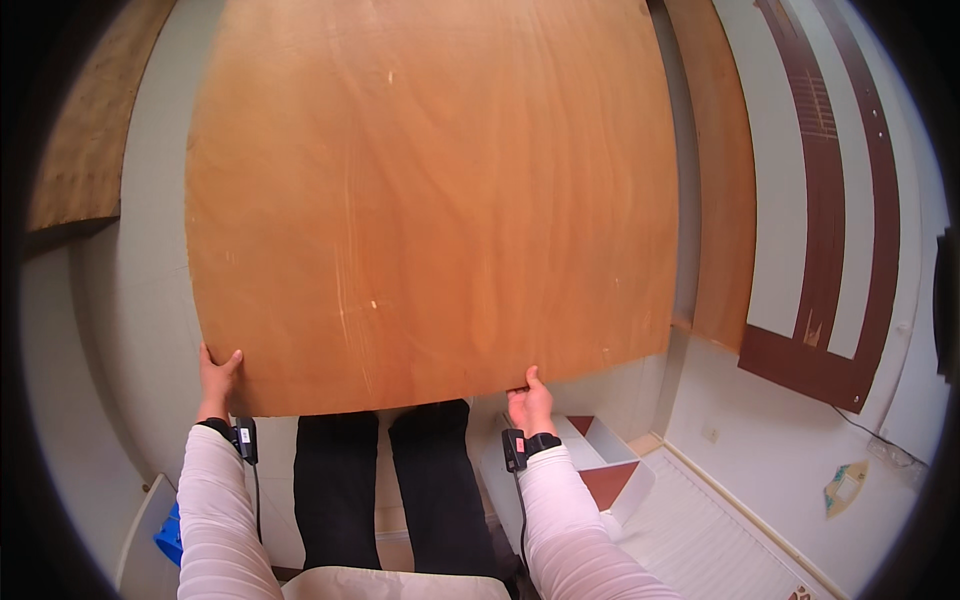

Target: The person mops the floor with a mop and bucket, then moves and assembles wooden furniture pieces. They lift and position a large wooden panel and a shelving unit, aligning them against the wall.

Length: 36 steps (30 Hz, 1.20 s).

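A large orange-brown wooden board (440, 210) spreads out in front of me, its near edge above my legs. My left hand (218, 380) is closed on the board's near left corner, thumb on top and the other fingers partly hidden along the side. Toward the right of the same edge, my right hand (532, 402) grips the board with its thumb up on the face and its fingers curled under. Scratches and a few pale nicks mark the board's surface. Its underside is out of sight.
Another wooden panel (722, 180) stands along the right side, beside a dark red slatted frame (822, 200) at the wall. A white and red box-like unit (610, 470) is near my right forearm. At far left is a wooden piece (90, 130); a blue object (170, 535) sits lower left.
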Available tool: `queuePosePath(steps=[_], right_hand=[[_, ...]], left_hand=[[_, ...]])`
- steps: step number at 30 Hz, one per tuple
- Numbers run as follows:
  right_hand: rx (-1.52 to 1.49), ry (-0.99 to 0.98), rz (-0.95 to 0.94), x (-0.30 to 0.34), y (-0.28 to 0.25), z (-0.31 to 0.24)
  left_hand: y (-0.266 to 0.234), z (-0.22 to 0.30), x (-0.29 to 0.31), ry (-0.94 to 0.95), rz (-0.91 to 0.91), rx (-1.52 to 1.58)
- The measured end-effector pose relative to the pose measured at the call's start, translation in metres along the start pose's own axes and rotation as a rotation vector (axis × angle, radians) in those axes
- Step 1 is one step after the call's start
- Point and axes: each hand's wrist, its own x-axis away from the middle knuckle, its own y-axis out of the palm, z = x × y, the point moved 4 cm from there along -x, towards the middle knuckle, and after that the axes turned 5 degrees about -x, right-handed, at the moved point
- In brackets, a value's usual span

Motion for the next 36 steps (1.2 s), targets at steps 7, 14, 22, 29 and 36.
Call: queuePosePath(steps=[7,14,22,29,36], right_hand=[[-0.039,0.007,0.06,0.038,-0.035,0.047],[-0.064,0.026,0.039,0.065,-0.063,0.077],[-0.039,-0.055,0.037,0.044,-0.066,0.033],[-0.004,-0.153,0.168,0.011,-0.072,-0.037],[-0.005,-0.229,0.169,-0.03,-0.072,-0.143]], left_hand=[[-0.023,-0.031,-0.015,0.042,-0.142,-0.153],[-0.035,-0.029,-0.01,-0.177,-0.002,0.042],[0.005,-0.012,0.009,-0.187,-0.04,0.139],[0.06,0.052,0.059,-0.265,-0.092,0.148],[0.132,0.138,0.127,-0.3,-0.172,0.217]])
